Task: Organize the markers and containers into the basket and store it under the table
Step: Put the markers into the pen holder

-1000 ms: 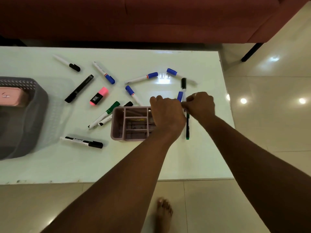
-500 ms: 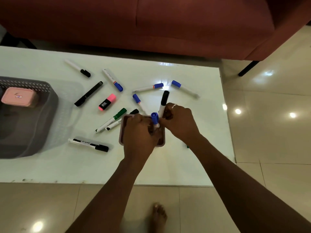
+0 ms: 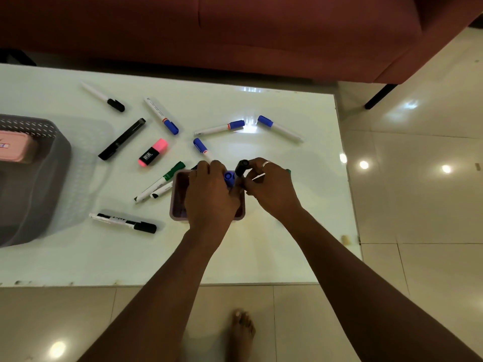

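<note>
A mauve divided organizer stands on the white table. My left hand hovers over it, shut on a blue-capped marker held upright. Beside it, my right hand is shut on a black-capped marker, also upright at the organizer's far right corner. The grey basket sits at the table's left edge with a pink box inside. Several markers lie loose on the table: blue-capped ones, a black pen, a pink highlighter, a green marker.
A red sofa runs along the table's far side, with one dark leg at the right. Glossy floor tiles lie to the right and in front. My bare foot is below the near table edge.
Both hands picked markers up from the table to the right of the organizer and carried them upright over it. The black-capped marker has since sunk lower in my right hand.
</note>
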